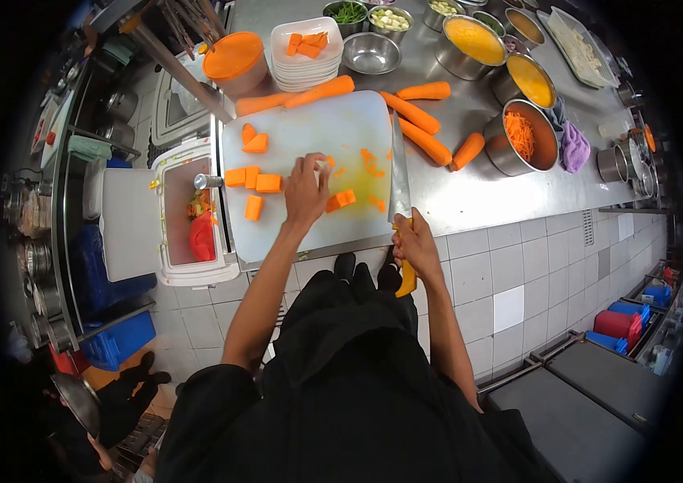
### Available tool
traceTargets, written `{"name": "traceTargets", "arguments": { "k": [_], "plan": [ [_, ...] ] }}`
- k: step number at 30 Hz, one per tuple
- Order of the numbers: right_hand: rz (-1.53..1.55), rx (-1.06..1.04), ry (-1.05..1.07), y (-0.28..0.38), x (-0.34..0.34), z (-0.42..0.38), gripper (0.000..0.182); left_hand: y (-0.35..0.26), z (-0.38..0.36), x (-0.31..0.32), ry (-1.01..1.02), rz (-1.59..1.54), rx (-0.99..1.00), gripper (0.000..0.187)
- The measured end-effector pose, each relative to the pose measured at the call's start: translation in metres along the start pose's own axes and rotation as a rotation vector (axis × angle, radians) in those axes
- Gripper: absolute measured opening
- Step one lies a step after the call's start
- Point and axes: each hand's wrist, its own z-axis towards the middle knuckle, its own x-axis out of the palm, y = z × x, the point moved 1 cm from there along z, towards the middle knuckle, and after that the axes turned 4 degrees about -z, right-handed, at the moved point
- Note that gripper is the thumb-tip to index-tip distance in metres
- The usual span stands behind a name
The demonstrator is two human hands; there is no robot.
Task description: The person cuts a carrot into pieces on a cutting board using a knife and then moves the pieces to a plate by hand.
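My right hand (414, 233) is wrapped around the yellow handle of a large kitchen knife (399, 173); its blade points away from me along the right edge of the white cutting board (301, 229). Over the middle of the board is my left hand (307, 189), fingers bent and apart, with no held piece visible. Just right of it lies a cut carrot chunk (341, 200), among small orange scraps (370, 161). Several carrot blocks (269, 184) sit on the board's left side. Peeled whole carrots (319, 91) rest along the far edge, others (422, 138) to the right.
Stacked white dishes (307, 64), the top one holding carrot pieces, stand beyond the board near an orange-lidded tub (234, 60). A pot of shredded carrot (521, 138) and a purple cloth (574, 148) are on the right. Left is an open white bin (160, 274) with scraps.
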Motion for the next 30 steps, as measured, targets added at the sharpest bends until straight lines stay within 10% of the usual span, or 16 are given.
{"name": "traceTargets", "arguments": {
  "k": [7,9,30],
  "plan": [
    [-0.012,-0.115,-0.002,-0.01,-0.022,-0.013,0.026,-0.013,-0.027,-0.008,0.362,-0.085,0.053,0.068],
    [-0.046,-0.091,-0.026,-0.013,-0.02,-0.017,0.027,-0.017,-0.024,-0.003,0.356,-0.878,-0.35,0.07],
    [-0.115,-0.042,0.051,-0.028,-0.01,-0.028,0.026,-0.09,-0.029,-0.041,0.203,-1.102,-0.305,0.065]
  ]
}}
